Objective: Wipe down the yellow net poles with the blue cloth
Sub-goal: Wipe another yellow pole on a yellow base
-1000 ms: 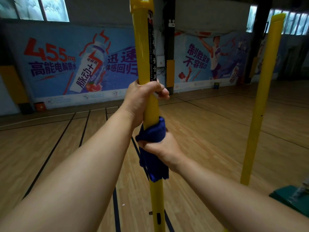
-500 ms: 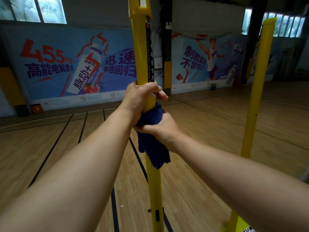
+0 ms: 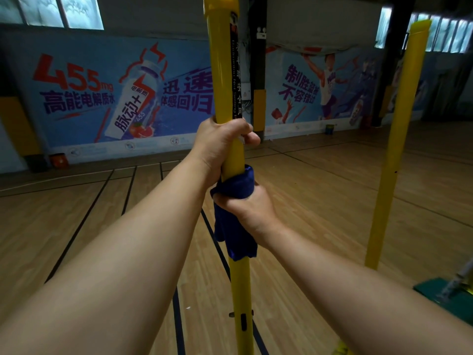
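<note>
Centre frame, the right hand (image 3: 249, 204) is clamped on the blue cloth (image 3: 234, 213) wrapped round the upright near pole (image 3: 225, 80). The left hand (image 3: 221, 143) grips bare pole just above. The pole's long axis runs vertically, so the stroke probably goes down. The second pole (image 3: 399, 139) stands at far right.

Readable text on the wall banner (image 3: 107, 98)
It shows "455mg" in red and "455" on the pictured bottle (image 3: 135, 103); Chinese lettering alongside.

The near pole (image 3: 222, 73) runs past the top edge above the left hand (image 3: 220, 144); under the right hand (image 3: 247, 204), the cloth (image 3: 234, 226) hides it
</note>
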The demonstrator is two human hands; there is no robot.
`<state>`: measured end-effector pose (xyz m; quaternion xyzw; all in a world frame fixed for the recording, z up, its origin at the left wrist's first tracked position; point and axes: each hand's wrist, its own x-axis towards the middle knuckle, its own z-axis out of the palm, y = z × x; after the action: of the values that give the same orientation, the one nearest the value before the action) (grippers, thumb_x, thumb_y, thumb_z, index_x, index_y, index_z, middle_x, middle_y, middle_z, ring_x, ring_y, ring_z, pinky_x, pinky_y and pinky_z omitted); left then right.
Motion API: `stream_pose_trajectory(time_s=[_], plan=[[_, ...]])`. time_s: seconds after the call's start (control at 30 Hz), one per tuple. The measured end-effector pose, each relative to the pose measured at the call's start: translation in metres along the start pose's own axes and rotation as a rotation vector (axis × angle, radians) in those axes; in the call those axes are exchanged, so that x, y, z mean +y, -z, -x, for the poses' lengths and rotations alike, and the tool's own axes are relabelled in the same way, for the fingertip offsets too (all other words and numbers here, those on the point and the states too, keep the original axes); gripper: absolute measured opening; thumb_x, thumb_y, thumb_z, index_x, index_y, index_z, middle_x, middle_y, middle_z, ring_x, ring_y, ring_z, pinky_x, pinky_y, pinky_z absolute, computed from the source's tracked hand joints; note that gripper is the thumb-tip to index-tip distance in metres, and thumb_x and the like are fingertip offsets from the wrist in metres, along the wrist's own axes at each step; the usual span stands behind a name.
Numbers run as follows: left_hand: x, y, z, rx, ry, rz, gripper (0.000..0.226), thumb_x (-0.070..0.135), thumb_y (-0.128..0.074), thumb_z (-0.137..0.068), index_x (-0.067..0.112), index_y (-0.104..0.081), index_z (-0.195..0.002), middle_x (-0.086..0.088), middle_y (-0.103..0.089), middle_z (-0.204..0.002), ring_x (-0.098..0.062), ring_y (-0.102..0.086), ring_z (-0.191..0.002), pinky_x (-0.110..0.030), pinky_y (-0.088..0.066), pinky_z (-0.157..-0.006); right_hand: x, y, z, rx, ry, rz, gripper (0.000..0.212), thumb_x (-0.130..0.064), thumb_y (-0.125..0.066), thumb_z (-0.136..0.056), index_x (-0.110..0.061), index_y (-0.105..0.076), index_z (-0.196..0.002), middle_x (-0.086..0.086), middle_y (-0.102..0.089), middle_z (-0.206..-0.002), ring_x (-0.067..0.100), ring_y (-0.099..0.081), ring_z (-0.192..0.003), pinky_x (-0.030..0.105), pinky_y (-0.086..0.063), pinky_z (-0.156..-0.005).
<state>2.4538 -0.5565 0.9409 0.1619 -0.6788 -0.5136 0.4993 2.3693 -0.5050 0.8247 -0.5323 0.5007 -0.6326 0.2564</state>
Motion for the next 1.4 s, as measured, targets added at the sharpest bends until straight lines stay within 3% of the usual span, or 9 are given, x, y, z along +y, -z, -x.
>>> stream_pose_trajectory(time_s=[0.17,0.33,0.53,0.63,0.73,0.87,1.03,1.13,1.4], plan=[[0.002,-0.004,0.004,0.051,-0.015,-0.039,0.008,0.011,-0.069,-0.088,0.013,-0.067,-0.08,-0.009,-0.076,-0.077,-0.039,-0.071,-0.098,-0.057,-0.05,-0.104,0.0,-0.01,0.008,0.116,-0.012,0.016,0.03,-0.035,-0.085,-0.069,-0.027,-0.067,-0.091,0.002,-0.076,-0.085,0.022,-0.074,-0.08,0.054,-0.061,-0.083],[0.003,-0.009,0.008,0.088,-0.027,-0.013,0.01,0.011,-0.07,-0.09,0.014,-0.061,-0.092,0.003,-0.071,-0.065,-0.023,-0.07,-0.076,-0.056,-0.054,-0.099,0.008,-0.028,0.027,0.335,-0.096,0.177,0.044,-0.051,-0.083,-0.068,-0.042,-0.055,-0.101,-0.012,-0.07,-0.091,0.009,-0.068,-0.084,0.045,-0.061,-0.081],[0.001,-0.005,0.014,0.097,-0.027,-0.025,0.04,0.012,-0.082,-0.083,0.004,-0.059,-0.114,0.011,-0.072,-0.064,-0.007,-0.07,-0.063,-0.028,-0.059,-0.068,0.012,-0.025,0.034,0.273,-0.102,0.097,0.05,-0.048,-0.085,-0.06,-0.041,-0.058,-0.101,-0.008,-0.073,-0.091,0.014,-0.071,-0.085,0.048,-0.062,-0.081],[0.0,-0.002,0.015,0.086,-0.022,-0.072,0.046,0.004,-0.082,-0.081,0.002,-0.059,-0.121,0.009,-0.074,-0.072,-0.003,-0.072,-0.067,-0.02,-0.056,-0.065,0.016,-0.017,0.035,0.172,-0.112,0.028,0.055,-0.046,-0.087,-0.054,-0.032,-0.062,-0.101,-0.001,-0.076,-0.09,0.022,-0.074,-0.085,0.055,-0.061,-0.082],[-0.002,0.001,0.018,0.081,-0.046,-0.144,0.041,0.007,-0.082,-0.081,0.015,-0.06,-0.114,0.005,-0.072,-0.097,-0.006,-0.072,-0.088,-0.02,-0.055,-0.073,0.018,-0.012,0.034,0.123,-0.135,0.027,0.058,-0.045,-0.087,-0.053,-0.026,-0.064,-0.103,0.001,-0.077,-0.091,0.024,-0.075,-0.084,0.056,-0.061,-0.083],[-0.021,-0.003,0.03,0.112,0.053,-0.12,0.042,0.013,-0.084,-0.081,0.027,-0.058,-0.11,-0.001,-0.068,-0.113,-0.021,-0.068,-0.107,-0.044,-0.057,-0.095,0.02,-0.014,0.034,0.135,-0.126,0.026,0.054,-0.041,-0.086,-0.058,-0.026,-0.063,-0.105,0.002,-0.077,-0.092,0.025,-0.075,-0.083,0.056,-0.061,-0.084],[-0.029,0.0,0.033,0.043,0.151,0.005,0.043,0.008,-0.078,-0.082,0.021,-0.057,-0.118,-0.006,-0.073,-0.112,-0.024,-0.076,-0.092,-0.038,-0.061,-0.078,0.031,-0.027,0.048,0.257,-0.143,0.122,0.041,-0.042,-0.084,-0.067,-0.042,-0.06,-0.099,-0.012,-0.075,-0.091,0.008,-0.072,-0.082,0.043,-0.061,-0.08],[-0.027,0.006,0.032,-0.029,0.196,0.031,0.048,0.006,-0.078,-0.08,0.023,-0.055,-0.119,-0.007,-0.075,-0.113,-0.022,-0.075,-0.086,-0.043,-0.061,-0.085,0.042,-0.033,0.061,0.304,-0.172,0.169,0.044,-0.046,-0.085,-0.067,-0.051,-0.054,-0.098,-0.022,-0.071,-0.089,0.003,-0.069,-0.08,0.037,-0.059,-0.077],[-0.03,0.006,0.031,-0.048,0.204,0.081,0.045,0.0,-0.076,-0.079,0.026,-0.057,-0.111,-0.003,-0.07,-0.098,-0.018,-0.071,-0.082,-0.032,-0.059,-0.076,0.007,-0.022,0.039,0.252,-0.036,0.175,0.056,-0.044,-0.084,-0.061,-0.037,-0.058,-0.111,-0.008,-0.072,-0.1,0.011,-0.069,-0.095,0.046,-0.058,-0.089]])
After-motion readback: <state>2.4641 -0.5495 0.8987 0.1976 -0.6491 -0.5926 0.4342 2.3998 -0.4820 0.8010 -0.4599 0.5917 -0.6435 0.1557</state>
